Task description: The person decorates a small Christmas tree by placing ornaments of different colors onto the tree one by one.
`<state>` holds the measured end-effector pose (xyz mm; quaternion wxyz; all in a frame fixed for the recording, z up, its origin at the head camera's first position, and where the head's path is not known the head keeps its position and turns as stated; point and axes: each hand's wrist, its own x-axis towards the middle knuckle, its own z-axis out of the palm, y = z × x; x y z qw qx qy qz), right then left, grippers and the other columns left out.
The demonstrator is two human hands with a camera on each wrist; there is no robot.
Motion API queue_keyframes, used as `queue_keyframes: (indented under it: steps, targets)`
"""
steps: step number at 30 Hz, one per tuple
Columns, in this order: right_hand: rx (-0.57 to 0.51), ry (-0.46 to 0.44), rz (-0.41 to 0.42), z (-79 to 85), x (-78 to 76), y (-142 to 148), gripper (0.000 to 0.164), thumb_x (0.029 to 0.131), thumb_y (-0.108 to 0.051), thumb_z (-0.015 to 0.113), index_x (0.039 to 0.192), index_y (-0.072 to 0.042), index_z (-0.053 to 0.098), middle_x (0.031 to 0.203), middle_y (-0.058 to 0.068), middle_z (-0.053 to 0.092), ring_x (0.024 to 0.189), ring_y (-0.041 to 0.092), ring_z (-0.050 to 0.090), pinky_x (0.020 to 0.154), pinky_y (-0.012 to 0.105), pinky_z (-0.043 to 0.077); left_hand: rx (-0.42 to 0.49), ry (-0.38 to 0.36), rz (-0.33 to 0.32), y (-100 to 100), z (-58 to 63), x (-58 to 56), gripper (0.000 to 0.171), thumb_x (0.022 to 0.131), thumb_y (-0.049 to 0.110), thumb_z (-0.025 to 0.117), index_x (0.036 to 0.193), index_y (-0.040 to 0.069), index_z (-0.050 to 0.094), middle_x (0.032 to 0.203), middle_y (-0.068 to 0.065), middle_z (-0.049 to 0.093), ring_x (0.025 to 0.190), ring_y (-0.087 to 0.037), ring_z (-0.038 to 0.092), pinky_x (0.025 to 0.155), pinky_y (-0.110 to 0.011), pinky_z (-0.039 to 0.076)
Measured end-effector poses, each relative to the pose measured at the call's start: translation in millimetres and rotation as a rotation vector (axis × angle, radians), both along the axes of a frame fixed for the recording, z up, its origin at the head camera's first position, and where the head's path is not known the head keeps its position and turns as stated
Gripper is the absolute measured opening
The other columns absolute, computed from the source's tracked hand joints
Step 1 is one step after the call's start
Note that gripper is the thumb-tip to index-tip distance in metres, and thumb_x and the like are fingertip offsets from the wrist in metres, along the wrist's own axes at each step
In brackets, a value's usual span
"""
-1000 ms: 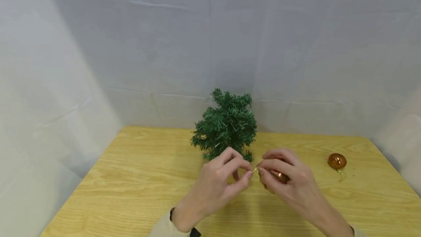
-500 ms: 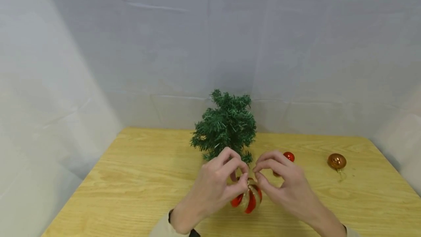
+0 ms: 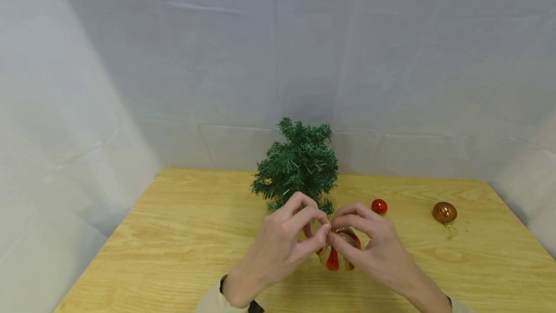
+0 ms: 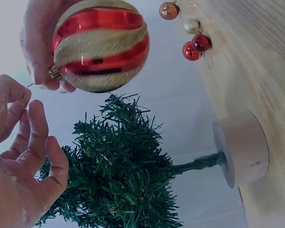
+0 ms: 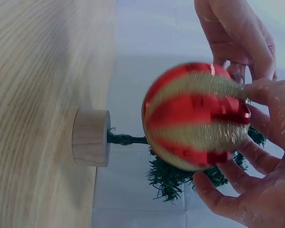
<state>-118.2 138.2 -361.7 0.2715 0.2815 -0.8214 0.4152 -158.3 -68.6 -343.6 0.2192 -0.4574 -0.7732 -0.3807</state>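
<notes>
A large Christmas bauble [image 3: 332, 259] with red and glittery gold stripes hangs between the two hands, above the table. My left hand [image 3: 280, 240] pinches its thin gold thread between thumb and forefinger; the left wrist view shows the thread [image 4: 31, 85] running to the bauble's cap [image 4: 53, 72]. At that cap end, my right hand [image 3: 377, 248] pinches with thumb and forefinger, its other fingers curving round the bauble [image 5: 194, 118] in the right wrist view. Just behind the hands stands a small green artificial tree [image 3: 299, 165]. In the head view the fingers partly cover the bauble.
A small red bauble [image 3: 379, 206] lies right of the tree, a copper one [image 3: 444, 212] farther right. The left wrist view also shows a pearl-coloured bauble [image 4: 191, 25] and a dark red one [image 4: 201, 42]. The tree has a round wooden base [image 4: 244, 149] on the wooden table [image 3: 173, 235].
The striped bauble, earlier in the right hand, hung below the left fingers half a second ago. Now the right hand has moved left, its fingertips meeting the left ones at the thread and cap.
</notes>
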Motion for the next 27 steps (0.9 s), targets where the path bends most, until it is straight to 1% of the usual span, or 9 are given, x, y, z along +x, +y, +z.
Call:
queue_keyframes:
  steps: [3,5,7,10,12,14,17,22,27]
  targets:
    - [0.001,-0.001,-0.008,-1.5,-0.3,-1.9,0.031,0.084,0.004,0.078,0.098,-0.024,0.075,0.105,-0.006,0.067,0.091,0.007,0.065,0.077,0.023,0.057,0.008,-0.017,-0.012,-1.0,-0.5,-0.3,0.004,0.098,0.014,0.067,0.097,0.014,0.071,0.102,0.002,0.060,0.068,0.000,0.056,0.062,-0.004,0.043]
    - [-0.004,-0.007,-0.013,-2.5,-0.5,-2.8,0.030,0.085,0.004,0.077,0.098,-0.023,0.076,0.104,-0.006,0.068,0.092,0.007,0.066,0.078,0.023,0.057,0.015,-0.025,-0.013,-2.7,-0.7,-0.6,0.004,0.098,0.013,0.067,0.096,0.013,0.071,0.101,0.001,0.059,0.069,-0.001,0.056,0.063,-0.005,0.044]
    - [-0.011,-0.019,-0.007,-3.2,-0.7,-3.1,0.029,0.086,0.004,0.076,0.098,-0.022,0.076,0.104,-0.005,0.070,0.091,0.006,0.066,0.076,0.022,0.056,0.022,-0.035,-0.012,-4.8,-1.6,-1.4,0.004,0.098,0.013,0.067,0.096,0.012,0.071,0.101,0.001,0.059,0.069,-0.002,0.056,0.064,-0.005,0.045]
    - [-0.015,-0.055,0.002,-3.2,-0.2,-2.9,0.028,0.089,0.002,0.075,0.100,-0.024,0.075,0.105,-0.006,0.072,0.084,0.003,0.063,0.070,0.021,0.054,0.021,-0.042,0.003,-7.6,-2.7,-2.3,0.004,0.097,0.012,0.067,0.096,0.012,0.071,0.100,0.001,0.059,0.070,-0.003,0.057,0.063,-0.005,0.045]
    - [-0.017,-0.069,0.003,-2.7,0.2,-3.1,0.029,0.090,0.001,0.074,0.102,-0.025,0.074,0.106,-0.006,0.074,0.084,0.003,0.064,0.070,0.022,0.054,0.013,-0.058,0.012,-8.6,-4.0,-2.7,0.004,0.095,0.011,0.068,0.096,0.013,0.071,0.100,0.002,0.059,0.070,-0.002,0.057,0.063,-0.006,0.045]
    - [-0.018,-0.070,-0.004,-2.6,0.6,-3.6,0.030,0.090,0.001,0.074,0.103,-0.026,0.074,0.105,-0.005,0.075,0.086,0.004,0.066,0.073,0.024,0.056,0.006,-0.065,0.020,-9.0,-4.9,-2.8,0.005,0.094,0.011,0.068,0.095,0.014,0.071,0.099,0.003,0.060,0.071,-0.002,0.056,0.062,-0.006,0.045]
    - [-0.030,-0.045,-0.010,-3.3,0.9,-4.7,0.030,0.089,0.002,0.075,0.103,-0.025,0.075,0.102,-0.004,0.076,0.092,0.007,0.071,0.077,0.025,0.058,0.006,-0.058,0.019,-9.3,-7.2,-3.4,0.006,0.093,0.010,0.067,0.094,0.015,0.071,0.098,0.004,0.060,0.071,0.000,0.056,0.062,-0.006,0.045]
    - [-0.073,-0.038,0.002,-3.3,1.2,-5.0,0.031,0.089,0.004,0.074,0.102,-0.023,0.075,0.097,-0.006,0.075,0.087,0.006,0.070,0.075,0.022,0.056,0.011,-0.041,0.020,-9.5,-9.1,-3.7,0.005,0.093,0.012,0.066,0.092,0.014,0.071,0.097,0.004,0.060,0.070,0.000,0.056,0.062,-0.005,0.044]
    - [-0.105,-0.028,-0.016,-3.3,2.0,-4.9,0.030,0.086,0.008,0.075,0.099,-0.018,0.077,0.097,-0.005,0.075,0.090,0.005,0.070,0.079,0.021,0.057,0.010,-0.028,0.031,-9.1,-6.5,-2.8,0.007,0.088,0.008,0.070,0.090,0.015,0.071,0.096,0.004,0.060,0.069,-0.001,0.056,0.063,-0.005,0.045]
